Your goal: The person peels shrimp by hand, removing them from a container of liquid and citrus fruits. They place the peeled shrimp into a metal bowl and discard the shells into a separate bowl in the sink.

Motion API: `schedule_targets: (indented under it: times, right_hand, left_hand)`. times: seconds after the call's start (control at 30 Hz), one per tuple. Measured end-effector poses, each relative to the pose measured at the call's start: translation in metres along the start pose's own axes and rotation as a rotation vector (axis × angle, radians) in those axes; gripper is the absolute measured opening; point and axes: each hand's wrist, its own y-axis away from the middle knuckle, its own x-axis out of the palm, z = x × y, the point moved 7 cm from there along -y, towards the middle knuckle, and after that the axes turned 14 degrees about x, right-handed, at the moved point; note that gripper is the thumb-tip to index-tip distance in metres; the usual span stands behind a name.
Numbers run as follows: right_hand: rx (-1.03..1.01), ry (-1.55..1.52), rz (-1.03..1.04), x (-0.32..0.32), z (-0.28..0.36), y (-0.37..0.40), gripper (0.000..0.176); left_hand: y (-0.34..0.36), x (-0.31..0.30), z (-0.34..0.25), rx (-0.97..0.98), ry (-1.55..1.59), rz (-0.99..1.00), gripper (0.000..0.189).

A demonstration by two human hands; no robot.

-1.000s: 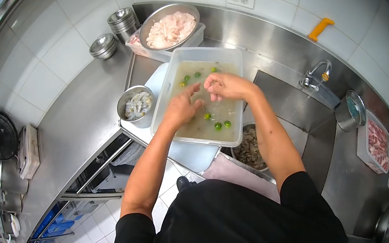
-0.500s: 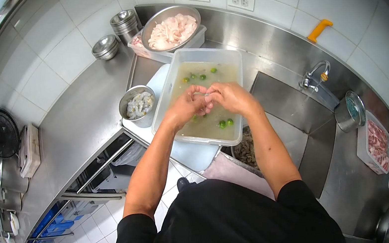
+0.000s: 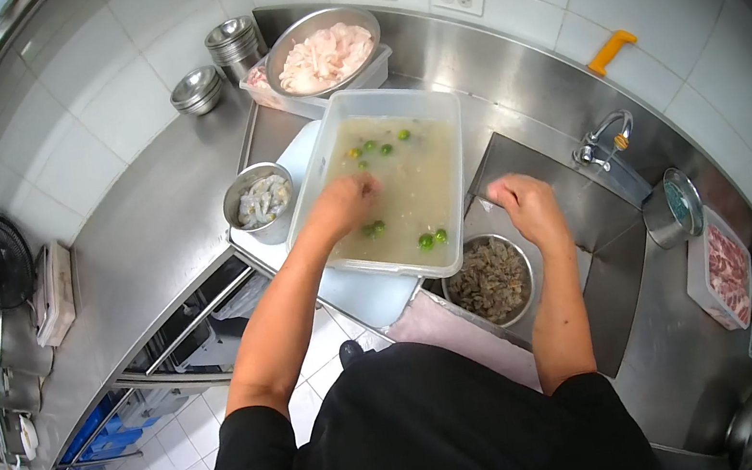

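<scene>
My left hand is closed over the cloudy liquid in a clear plastic tub; what its curled fingers hold is hidden. Green limes float in that liquid. To the right, above the sink, my right hand is pinched, with a small pale, translucent scrap at its fingertips that looks like shrimp shell. Below it, a round metal bowl holds a greyish-brown heap resembling shrimp shells. Peeled raw shrimp fill a metal container left of the tub.
Pale sliced meat lies in a metal bowl behind the tub. The steel sink has a faucet at its back. A tray of red meat stands at the right, and stacked metal bowls at the back left.
My hands were together over the tub and are now apart. My right hand moved right, over the sink; my left shifted slightly left and down. The bowl of shells is more visible.
</scene>
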Motion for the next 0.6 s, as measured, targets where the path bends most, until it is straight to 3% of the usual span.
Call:
schedule_targets:
  times: [0.1, 0.2, 0.3, 0.33, 0.4, 0.53, 0.6]
  right_hand:
    - [-0.189, 0.328, -0.17, 0.006, -0.008, 0.017, 0.015]
    - [-0.194, 0.11, -0.195, 0.006, 0.027, 0.01, 0.018]
    - [-0.263, -0.039, -0.095, 0.042, 0.067, 0.005, 0.022]
    - [-0.307, -0.069, -0.074, 0.058, 0.074, 0.003, 0.024]
    - [-0.206, -0.135, 0.023, 0.077, 0.083, -0.003, 0.023]
    - [-0.19, -0.109, 0.077, 0.094, 0.097, -0.003, 0.024]
    - [-0.081, -0.054, 0.165, 0.101, 0.097, -0.004, 0.024]
  left_hand:
    - [0.005, 0.038, 0.008, 0.079, -0.454, 0.325, 0.019]
    - [0.001, 0.036, 0.002, 0.036, -0.193, 0.203, 0.018]
    - [0.005, 0.024, -0.016, -0.266, 0.742, 0.039, 0.02]
    - [0.007, 0.019, -0.023, -0.247, 0.832, 0.001, 0.02]
    - [0.017, 0.011, -0.032, -0.216, 1.011, -0.084, 0.02]
    - [0.035, 0.007, -0.024, -0.244, 0.958, -0.138, 0.019]
    - [0.038, 0.009, -0.022, -0.22, 0.903, -0.12, 0.02]
